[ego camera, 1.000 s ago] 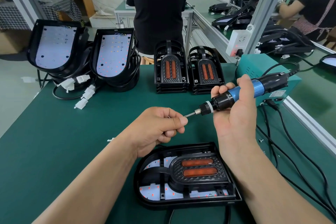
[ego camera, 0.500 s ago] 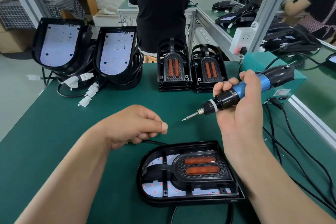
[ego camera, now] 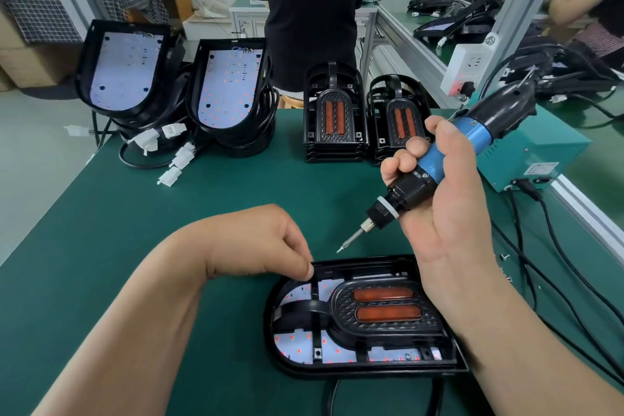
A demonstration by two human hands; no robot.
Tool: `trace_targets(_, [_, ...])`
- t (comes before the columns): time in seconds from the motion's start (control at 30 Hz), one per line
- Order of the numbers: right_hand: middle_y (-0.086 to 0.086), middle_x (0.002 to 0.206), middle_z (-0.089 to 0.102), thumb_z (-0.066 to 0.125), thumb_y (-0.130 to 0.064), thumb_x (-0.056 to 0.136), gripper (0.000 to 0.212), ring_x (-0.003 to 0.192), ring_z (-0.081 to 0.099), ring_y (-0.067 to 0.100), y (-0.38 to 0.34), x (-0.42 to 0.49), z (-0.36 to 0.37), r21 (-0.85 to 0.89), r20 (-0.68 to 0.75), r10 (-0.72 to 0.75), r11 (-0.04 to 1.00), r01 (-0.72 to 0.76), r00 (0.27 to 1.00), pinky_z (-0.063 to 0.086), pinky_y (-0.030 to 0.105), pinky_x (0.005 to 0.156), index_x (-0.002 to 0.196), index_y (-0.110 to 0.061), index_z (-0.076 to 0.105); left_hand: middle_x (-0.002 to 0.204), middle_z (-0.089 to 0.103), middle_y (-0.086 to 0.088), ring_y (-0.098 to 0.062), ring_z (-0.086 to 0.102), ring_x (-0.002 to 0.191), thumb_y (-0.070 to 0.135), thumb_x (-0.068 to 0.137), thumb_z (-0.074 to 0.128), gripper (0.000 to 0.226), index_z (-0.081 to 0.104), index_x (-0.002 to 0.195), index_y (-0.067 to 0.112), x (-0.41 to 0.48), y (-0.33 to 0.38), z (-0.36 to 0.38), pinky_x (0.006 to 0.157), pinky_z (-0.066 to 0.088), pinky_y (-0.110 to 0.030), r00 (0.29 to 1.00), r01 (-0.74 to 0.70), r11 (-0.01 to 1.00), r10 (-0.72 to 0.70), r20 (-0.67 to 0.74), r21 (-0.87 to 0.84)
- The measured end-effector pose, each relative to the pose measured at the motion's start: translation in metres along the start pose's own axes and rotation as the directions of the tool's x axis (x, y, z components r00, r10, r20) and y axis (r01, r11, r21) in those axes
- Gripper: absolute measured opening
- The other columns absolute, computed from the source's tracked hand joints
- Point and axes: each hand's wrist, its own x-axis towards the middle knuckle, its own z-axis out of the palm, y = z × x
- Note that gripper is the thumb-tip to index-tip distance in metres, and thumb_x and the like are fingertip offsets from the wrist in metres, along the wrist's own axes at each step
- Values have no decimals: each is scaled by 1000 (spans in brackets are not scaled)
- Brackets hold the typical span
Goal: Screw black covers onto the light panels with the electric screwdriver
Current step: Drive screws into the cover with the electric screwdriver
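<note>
A light panel [ego camera: 270, 321] lies on the green mat near me, with a black cover [ego camera: 385, 311] bearing two orange lenses set in it. My left hand [ego camera: 256, 240] is curled, its thumb and forefinger pinched together at the cover's upper left corner. Anything between them is hidden. My right hand [ego camera: 449, 213] grips the blue and black electric screwdriver [ego camera: 432, 169]. It slants down to the left, and its bit tip [ego camera: 341, 248] hangs just above the panel's far rim.
Two stacks of black covers [ego camera: 334, 118] stand at the mat's far side. Two stacks of bare light panels [ego camera: 229, 84] with cables and white plugs lean at the far left. At the right are a teal power box [ego camera: 540, 152], black cables [ego camera: 557, 263] and loose screws [ego camera: 503, 257]. A person in black [ego camera: 310, 10] stands beyond the table.
My left hand left the screwdriver's bit and dropped to the cover's upper left corner. The screwdriver tilted down, its tip now close above the panel.
</note>
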Motion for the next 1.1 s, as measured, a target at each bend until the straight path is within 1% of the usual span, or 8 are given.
trace_targets(0.1, [0, 80, 57, 63, -23, 105, 14, 65, 55, 14, -1, -3, 3, -14, 45, 11, 1000, -10, 999, 57, 33, 73, 115, -16, 56, 53, 59, 21, 6, 49, 47, 19, 90, 79, 5, 82, 87, 16, 2, 2, 3, 45, 33, -5, 998, -6, 999, 4, -55, -46])
trace_targets(0.2, [-1, 80, 56, 59, -23, 106, 15, 66, 54, 13, -4, -5, 6, -44, 99, 2, 999, 2, 995, 56, 33, 75, 119, -16, 54, 56, 51, 12, -8, 37, 49, 23, 88, 81, 7, 82, 88, 15, 3, 3, 5, 44, 27, -19, 996, -6, 992, -6, -94, -125])
trace_targets(0.27, [-1, 81, 55, 57, -24, 107, 12, 67, 54, 13, -7, -5, 9, -67, 138, -13, 998, 23, 990, 56, 33, 76, 118, -18, 55, 58, 51, 7, -12, 33, 52, 24, 87, 81, 8, 82, 88, 16, 3, 3, 6, 46, 24, -21, 994, -14, 985, -5, -106, -170])
trace_targets(0.4, [-1, 82, 54, 57, -23, 107, 11, 68, 54, 14, -10, -6, 11, -103, 155, -34, 993, 50, 987, 56, 33, 77, 117, -19, 55, 66, 52, -3, -13, 32, 50, 31, 78, 81, 16, 81, 87, 18, 3, 6, 6, 46, 23, -21, 989, -43, 972, 9, -148, -230])
trace_targets(0.57, [0, 82, 54, 56, -20, 107, 11, 68, 54, 15, -11, -6, 12, -149, 140, -69, 985, 90, 988, 56, 34, 77, 117, -19, 54, 65, 57, -1, -16, 31, 52, 34, 71, 80, 23, 80, 86, 16, 8, 6, 8, 52, 22, -28, 983, -51, 952, -7, -185, -303])
trace_targets(0.7, [2, 82, 52, 55, -17, 106, 12, 68, 53, 17, -6, -7, 15, -224, 166, -104, 964, 141, 981, 54, 37, 78, 117, -17, 52, 58, 52, 3, -13, 32, 47, 31, 71, 81, 20, 80, 85, 15, 11, 4, 10, 48, 23, -24, 985, -45, 940, -14, -169, -339])
trace_targets(0.97, [2, 80, 53, 58, -16, 101, 21, 68, 54, 19, 3, -12, 21, -310, 190, -104, 937, 160, 976, 55, 40, 79, 121, -13, 50, 68, 58, -6, -10, 36, 47, 14, 85, 81, 7, 79, 89, 9, 11, 3, 8, 44, 26, -19, 989, -44, 931, -9, -145, -362])
trace_targets(1.1, [2, 79, 54, 63, -17, 99, 22, 68, 54, 20, 5, -16, 23, -327, 230, -98, 929, 171, 968, 54, 41, 78, 118, -15, 51, 74, 56, -12, -10, 34, 47, 8, 88, 78, 8, 77, 93, 2, 11, 3, 9, 43, 26, -18, 989, -33, 919, -26, -145, -393])
